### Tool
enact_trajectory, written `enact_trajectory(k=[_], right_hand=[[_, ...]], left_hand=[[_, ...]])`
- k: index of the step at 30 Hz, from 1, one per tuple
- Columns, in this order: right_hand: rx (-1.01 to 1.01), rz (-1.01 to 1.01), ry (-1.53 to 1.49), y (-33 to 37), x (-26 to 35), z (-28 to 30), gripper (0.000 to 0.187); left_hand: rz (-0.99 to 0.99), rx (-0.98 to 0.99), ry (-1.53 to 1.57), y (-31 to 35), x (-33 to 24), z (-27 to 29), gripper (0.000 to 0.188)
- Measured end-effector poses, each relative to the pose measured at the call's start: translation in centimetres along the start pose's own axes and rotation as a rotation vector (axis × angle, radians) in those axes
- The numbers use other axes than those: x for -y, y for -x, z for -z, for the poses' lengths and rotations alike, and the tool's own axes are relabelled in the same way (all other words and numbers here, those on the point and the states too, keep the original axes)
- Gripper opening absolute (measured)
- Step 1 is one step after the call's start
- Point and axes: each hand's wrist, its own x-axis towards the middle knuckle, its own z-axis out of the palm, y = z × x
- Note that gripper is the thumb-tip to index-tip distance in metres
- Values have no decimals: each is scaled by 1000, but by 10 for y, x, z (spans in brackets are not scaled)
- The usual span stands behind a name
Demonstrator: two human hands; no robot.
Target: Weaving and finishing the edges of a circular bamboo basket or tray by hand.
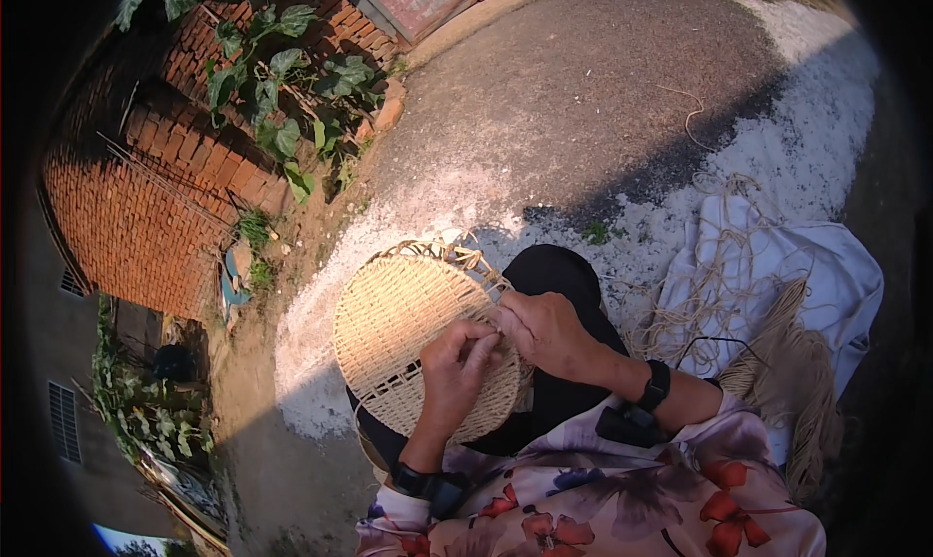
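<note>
A round, pale straw-coloured woven basket (389, 304) rests across my lap, its flat woven face turned up and a dark gap running across the lower part of the weave. Loops of loose cord (457, 252) stick up along its far edge. My left hand (455, 370) lies over the right part of that face, thumb and forefinger pinched together on something too small to make out. Just beside those fingertips, my right hand (549, 335) is closed at the basket's right rim, its fingers curled over the edge. What sits between the two hands is mostly hidden.
To my right, a white cloth (826, 265) on the ground carries tangled cord and a thick hank of tan cord (792, 363). Brick wall (146, 236) and leafy plants (282, 81) stand at the left. A loose strand (692, 120) lies on the dark ground ahead.
</note>
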Motion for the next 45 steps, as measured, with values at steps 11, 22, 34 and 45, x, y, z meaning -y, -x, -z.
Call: enact_trajectory(k=[11, 22, 34, 45], right_hand=[[127, -254, -347, -7, -4, 1, 31], [-63, 97, -193, 4, -4, 8, 13], [-39, -170, -162, 0, -1, 0, 15], [-59, 61, -10, 13, 1, 1, 17]], left_hand=[[-137, -48, -282, -6, -12, -3, 8], [283, 101, 118, -15, -14, 7, 7], [-419, -100, -701, -7, -11, 0, 12], [-399, 66, -684, -14, -24, 10, 9]])
